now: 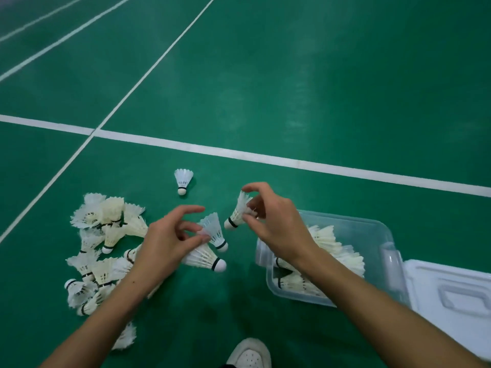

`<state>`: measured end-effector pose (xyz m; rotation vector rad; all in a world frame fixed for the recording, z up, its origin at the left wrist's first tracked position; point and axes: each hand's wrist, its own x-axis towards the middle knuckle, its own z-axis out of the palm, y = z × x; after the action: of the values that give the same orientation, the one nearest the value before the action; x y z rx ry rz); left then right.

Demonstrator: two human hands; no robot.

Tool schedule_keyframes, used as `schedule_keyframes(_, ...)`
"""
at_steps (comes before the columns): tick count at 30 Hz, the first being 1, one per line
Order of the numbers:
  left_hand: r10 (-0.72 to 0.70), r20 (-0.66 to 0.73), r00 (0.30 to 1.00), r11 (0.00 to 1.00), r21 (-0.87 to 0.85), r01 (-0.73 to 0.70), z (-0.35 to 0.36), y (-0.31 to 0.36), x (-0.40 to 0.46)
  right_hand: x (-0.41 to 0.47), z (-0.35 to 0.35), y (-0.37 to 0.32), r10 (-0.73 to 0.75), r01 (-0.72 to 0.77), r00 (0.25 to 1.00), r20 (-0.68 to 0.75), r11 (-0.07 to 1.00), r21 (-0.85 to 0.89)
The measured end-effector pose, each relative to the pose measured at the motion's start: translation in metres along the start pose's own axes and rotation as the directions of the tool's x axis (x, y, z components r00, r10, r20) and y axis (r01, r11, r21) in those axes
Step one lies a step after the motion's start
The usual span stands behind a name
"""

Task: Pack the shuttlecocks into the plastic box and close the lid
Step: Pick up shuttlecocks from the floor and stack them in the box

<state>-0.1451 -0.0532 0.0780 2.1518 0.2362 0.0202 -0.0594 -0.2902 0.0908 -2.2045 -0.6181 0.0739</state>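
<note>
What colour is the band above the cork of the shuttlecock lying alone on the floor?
Black, around the lone shuttlecock; the head view shows it.

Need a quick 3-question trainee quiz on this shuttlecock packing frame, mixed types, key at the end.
1. True or false: the lid is already closed on the plastic box.
2. Which hand holds a shuttlecock nearer the box? A) left hand B) right hand
3. Fill in: the lone shuttlecock stands apart from the pile, with its cork end pointing ____ the camera.

Key: 1. False, the lid lies open beside the box. 2. B. 3. Toward.
</note>
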Motion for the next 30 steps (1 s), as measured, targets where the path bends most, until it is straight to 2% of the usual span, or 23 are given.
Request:
schedule_keyframes(4, 0.108, 0.051, 0.993, 0.993, -0.062, -0.105, 0.039, 0.048, 0.03, -0.019, -0.048, 0.031, 0.068, -0.061, 0.99, -0.125, 0.997, 0.057)
schedule_keyframes(11, 0.244, 0.176, 0.954, 0.969, -0.016, -0.245, 0.11, 0.098, 0.067, -0.064, -0.106, 0.086, 0.186, -0.166, 0.946, -0.266, 0.981, 0.096)
schedule_keyframes(19, 0.282, 0.212, 0.936, 0.952, 0.059, -0.3, 0.144, 0.108, 0.072, -0.115, -0.129, 0.13, 0.362, -0.385, 0.853, -0.376, 0.923, 0.016)
schedule_keyframes(22, 0.274, 0.201, 0.941, 0.955, 0.063, -0.291, 0.144, 0.105, 0.068, -0.128, -0.124, 0.138, 0.396, -0.447, 0.837, -0.378, 0.893, -0.054)
schedule_keyframes(27, 0.282, 0.209, 0.936, 0.951, 0.065, -0.301, 0.141, 0.101, 0.065, -0.123, -0.104, 0.141, 0.367, -0.416, 0.878, -0.307, 0.903, -0.109)
schedule_keyframes(30, 0.297, 0.203, 0.933, 0.946, 0.073, -0.316, 0.139, 0.1, 0.062, -0.112, -0.087, 0.142, 0.386, -0.411, 0.889, -0.246, 0.91, -0.056)
